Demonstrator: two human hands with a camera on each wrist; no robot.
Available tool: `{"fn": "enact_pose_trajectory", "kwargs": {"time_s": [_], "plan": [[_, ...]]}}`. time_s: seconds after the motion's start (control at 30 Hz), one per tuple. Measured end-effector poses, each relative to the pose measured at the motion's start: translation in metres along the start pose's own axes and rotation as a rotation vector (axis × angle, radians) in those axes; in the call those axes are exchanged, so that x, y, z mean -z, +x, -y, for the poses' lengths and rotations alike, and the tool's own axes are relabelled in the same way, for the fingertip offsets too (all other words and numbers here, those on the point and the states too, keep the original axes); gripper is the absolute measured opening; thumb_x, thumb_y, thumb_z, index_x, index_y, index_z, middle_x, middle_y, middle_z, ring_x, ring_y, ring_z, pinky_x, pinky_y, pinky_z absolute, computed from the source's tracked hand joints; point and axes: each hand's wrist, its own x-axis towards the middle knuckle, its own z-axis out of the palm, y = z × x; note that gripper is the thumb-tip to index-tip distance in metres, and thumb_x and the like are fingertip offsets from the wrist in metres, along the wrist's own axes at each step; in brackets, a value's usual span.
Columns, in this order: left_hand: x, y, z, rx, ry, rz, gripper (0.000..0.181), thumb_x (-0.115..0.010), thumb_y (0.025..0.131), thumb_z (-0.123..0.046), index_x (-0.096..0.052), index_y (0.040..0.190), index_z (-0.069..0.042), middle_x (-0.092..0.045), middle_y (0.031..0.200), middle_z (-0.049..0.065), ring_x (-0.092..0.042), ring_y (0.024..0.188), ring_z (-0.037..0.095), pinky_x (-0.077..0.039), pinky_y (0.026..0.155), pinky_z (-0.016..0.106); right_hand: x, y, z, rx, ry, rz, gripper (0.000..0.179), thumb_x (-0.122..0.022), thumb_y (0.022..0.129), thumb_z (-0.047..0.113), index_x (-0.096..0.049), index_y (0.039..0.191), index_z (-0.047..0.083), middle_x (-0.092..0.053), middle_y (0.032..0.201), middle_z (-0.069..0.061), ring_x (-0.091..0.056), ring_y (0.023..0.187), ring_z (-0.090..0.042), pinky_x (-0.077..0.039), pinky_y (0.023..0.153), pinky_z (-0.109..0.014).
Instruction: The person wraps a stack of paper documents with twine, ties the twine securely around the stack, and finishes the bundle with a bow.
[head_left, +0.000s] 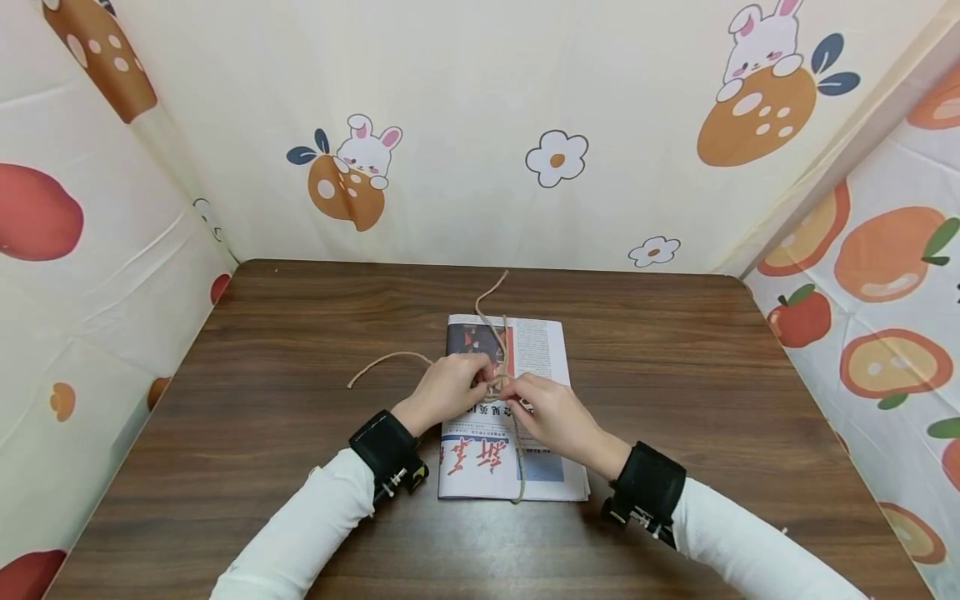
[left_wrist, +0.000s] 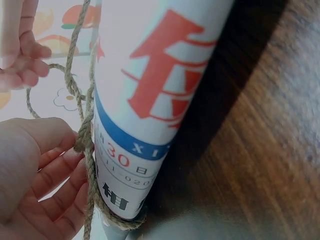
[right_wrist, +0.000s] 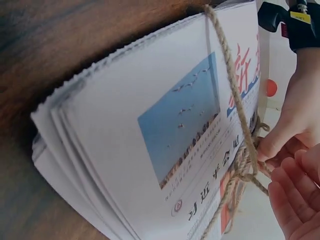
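Note:
A folded stack of newspapers lies on the table, bound lengthwise and crosswise with brown twine. The twine's strands cross in a loose knot over the middle of the stack. My left hand pinches the twine on the left side of this crossing, its thumb right at the knot in the right wrist view. From the other side, my right hand pinches a strand between thumb and fingertips. One loose twine end runs out left past the left hand; another sticks up beyond the far edge of the papers.
The brown wooden table has cloth walls printed with rabbits, flowers and fruit at its back and sides. Black camera straps sit on both wrists, close to the newspaper's sides.

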Motion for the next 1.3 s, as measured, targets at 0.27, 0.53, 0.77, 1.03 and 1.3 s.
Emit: {"fn": "enact_pose_trajectory", "kwargs": {"time_s": [0.27,0.53,0.77,1.03,1.3], "plan": [[-0.003,0.0,0.003,0.028,-0.078,0.009,0.008,-0.064,0.079,-0.009,-0.061,0.081,-0.017,-0.055,0.068,-0.007,-0.047,0.058,0.004,-0.038,0.053,0.02,-0.006,0.004,-0.002,-0.04,-0.018,-0.003,0.015,-0.065,0.083,0.006,-0.064,0.097,0.012,-0.064,0.091,0.003,-0.06,0.078,-0.005,-0.048,0.062,-0.021],[-0.002,-0.002,0.006,0.083,-0.258,0.035,0.008,-0.063,0.081,-0.007,-0.062,0.084,-0.014,-0.057,0.07,-0.005,-0.05,0.061,0.005,-0.041,0.056,0.019,-0.011,0.009,-0.009,-0.045,-0.096,-0.016,0.016,-0.067,0.081,0.007,-0.066,0.096,0.011,-0.063,0.09,0.001,-0.06,0.081,-0.011,-0.049,0.067,-0.026],[0.001,-0.002,0.004,0.104,-0.354,0.049,0.009,-0.061,0.082,-0.005,-0.062,0.087,-0.012,-0.06,0.075,-0.003,-0.053,0.065,0.006,-0.043,0.059,0.019,-0.016,0.01,-0.016,-0.023,-0.129,-0.019,0.018,-0.07,0.077,0.006,-0.066,0.095,0.009,-0.06,0.087,0.0,-0.055,0.078,-0.013,-0.047,0.065,-0.027],[0.002,-0.002,0.003,0.119,-0.442,0.077,0.009,-0.06,0.083,-0.004,-0.06,0.088,-0.011,-0.06,0.08,0.0,-0.055,0.07,0.008,-0.045,0.062,0.021,-0.022,0.011,-0.019,-0.006,-0.145,-0.007,0.017,-0.072,0.076,0.007,-0.067,0.091,0.01,-0.059,0.088,0.0,-0.054,0.079,-0.014,-0.046,0.068,-0.027],[0.002,-0.002,0.001,0.121,-0.452,0.1,0.007,-0.06,0.085,-0.006,-0.06,0.09,-0.011,-0.06,0.081,0.0,-0.056,0.072,0.008,-0.046,0.064,0.02,-0.021,0.013,-0.019,-0.023,-0.122,0.009,0.011,-0.07,0.077,0.008,-0.062,0.083,0.013,-0.057,0.083,0.003,-0.05,0.075,-0.012,-0.042,0.065,-0.026]]}}
